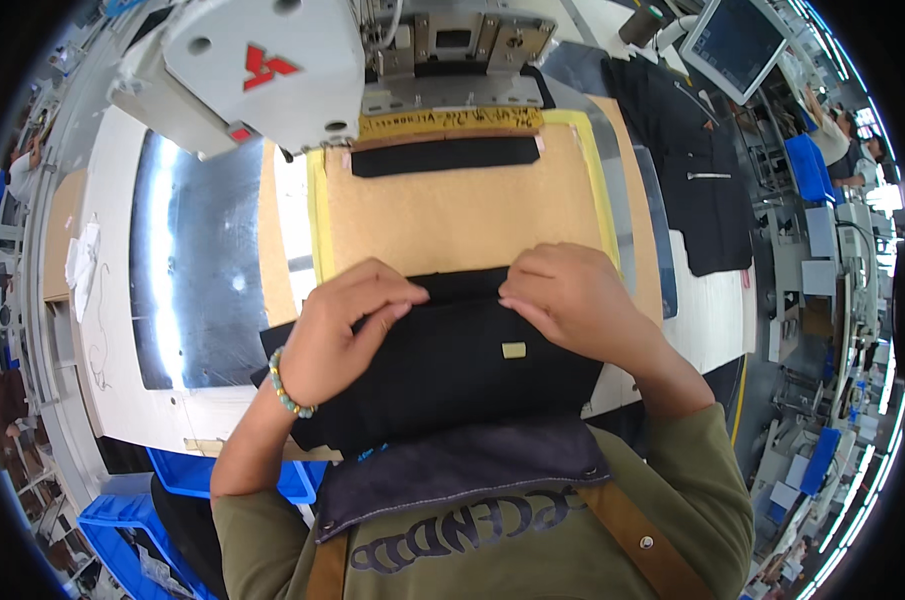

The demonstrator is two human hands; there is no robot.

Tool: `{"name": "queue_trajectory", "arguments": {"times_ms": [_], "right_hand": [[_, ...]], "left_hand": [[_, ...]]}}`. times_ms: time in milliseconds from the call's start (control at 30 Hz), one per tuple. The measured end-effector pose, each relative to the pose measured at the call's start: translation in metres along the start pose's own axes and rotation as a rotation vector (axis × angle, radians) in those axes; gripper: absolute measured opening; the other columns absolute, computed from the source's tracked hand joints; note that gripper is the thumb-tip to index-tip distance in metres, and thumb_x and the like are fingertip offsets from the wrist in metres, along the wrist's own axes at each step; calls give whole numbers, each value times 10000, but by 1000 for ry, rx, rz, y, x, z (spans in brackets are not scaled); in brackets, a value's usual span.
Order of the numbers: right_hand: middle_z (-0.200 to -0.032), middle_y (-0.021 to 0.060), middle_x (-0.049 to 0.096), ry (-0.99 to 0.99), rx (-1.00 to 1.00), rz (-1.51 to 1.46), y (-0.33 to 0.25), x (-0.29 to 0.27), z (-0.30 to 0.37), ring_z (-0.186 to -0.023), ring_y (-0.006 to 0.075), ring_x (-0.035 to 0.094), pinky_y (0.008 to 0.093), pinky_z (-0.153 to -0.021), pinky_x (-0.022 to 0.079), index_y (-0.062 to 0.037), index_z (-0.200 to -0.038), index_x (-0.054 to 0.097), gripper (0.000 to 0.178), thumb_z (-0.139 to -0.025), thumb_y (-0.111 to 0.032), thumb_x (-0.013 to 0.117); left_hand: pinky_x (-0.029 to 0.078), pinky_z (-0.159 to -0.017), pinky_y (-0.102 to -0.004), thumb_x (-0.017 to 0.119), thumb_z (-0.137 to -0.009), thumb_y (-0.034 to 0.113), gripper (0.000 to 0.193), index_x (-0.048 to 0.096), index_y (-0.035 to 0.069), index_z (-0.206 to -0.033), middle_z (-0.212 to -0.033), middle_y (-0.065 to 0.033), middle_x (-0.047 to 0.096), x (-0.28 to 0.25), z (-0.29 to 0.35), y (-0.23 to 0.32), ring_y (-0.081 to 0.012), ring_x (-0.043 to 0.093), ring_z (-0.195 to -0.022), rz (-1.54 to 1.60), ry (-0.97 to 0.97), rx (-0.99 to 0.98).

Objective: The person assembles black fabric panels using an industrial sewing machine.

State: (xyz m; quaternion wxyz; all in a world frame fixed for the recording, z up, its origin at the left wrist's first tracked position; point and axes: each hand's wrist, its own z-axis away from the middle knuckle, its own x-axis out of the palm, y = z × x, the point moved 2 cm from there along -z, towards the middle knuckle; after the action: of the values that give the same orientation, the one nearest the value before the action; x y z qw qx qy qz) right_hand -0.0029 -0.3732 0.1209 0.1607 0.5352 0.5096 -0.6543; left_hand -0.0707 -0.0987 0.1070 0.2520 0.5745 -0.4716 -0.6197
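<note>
A black fabric piece (422, 370) lies spread in front of me, hanging over the near table edge toward my body. My left hand (357, 320) pinches its far edge between thumb and fingers, left of the middle. On the right, my right hand (567, 300) pinches the same folded edge, a short gap away. A small pale yellow tag (513, 350) lies on the fabric below my right hand. Beyond the edge is a tan board (452, 215) bordered with yellow tape. At its far end a black fabric strip (442, 157) lies along a yellow marked bar (452, 122).
A white sewing machine head (262, 70) and a metal clamp (457, 90) stand over the far side. Shiny metal plate (197, 260) lies left. Black fabric pieces (687, 170) with metal tools rest right, near a screen (734, 45). Blue bins (132, 535) sit low left.
</note>
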Motion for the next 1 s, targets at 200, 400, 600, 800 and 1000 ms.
{"name": "queue_trajectory", "arguments": {"times_ms": [200,400,600,800,1000], "right_hand": [[-886,69,750,119,165,-260,-9,-8,4,-784,278,716,354,-662,535,-66,-1007,750,118,-976,-178,769],[-982,85,788,196,113,-418,-22,-34,-3,-846,237,744,319,-713,558,-41,-1046,786,151,-929,-129,821],[-878,56,779,33,277,-562,5,-24,-7,-800,120,715,262,-735,528,14,-1001,790,120,-915,-59,830],[-873,33,766,44,431,-687,47,11,-28,-805,62,661,262,-712,501,37,-980,774,130,-979,-92,786],[-786,55,722,93,340,-368,89,9,-82,-734,97,647,294,-683,499,35,-984,763,187,-1004,-150,740]], "left_hand": [[511,-1076,-394,753,-945,86,365,727,-7,-1297,-1273,-150,751,-2,5,-6,-285,700,-1211,-14,54,44],[556,-875,-333,818,-914,171,349,773,-38,-1190,-1063,-119,793,-9,6,16,-198,738,-951,649,-113,-23],[528,-718,-297,830,-851,-29,105,781,-28,-944,-862,-115,755,-5,7,1,-207,707,-778,124,173,19],[514,-749,-241,781,-919,-51,179,758,-27,-1095,-833,-29,678,-3,0,-45,-124,665,-809,23,137,-191],[583,-807,-321,713,-934,-91,299,660,-15,-1218,-1147,-88,673,-7,-44,-70,-206,720,-885,-300,343,81]]}}
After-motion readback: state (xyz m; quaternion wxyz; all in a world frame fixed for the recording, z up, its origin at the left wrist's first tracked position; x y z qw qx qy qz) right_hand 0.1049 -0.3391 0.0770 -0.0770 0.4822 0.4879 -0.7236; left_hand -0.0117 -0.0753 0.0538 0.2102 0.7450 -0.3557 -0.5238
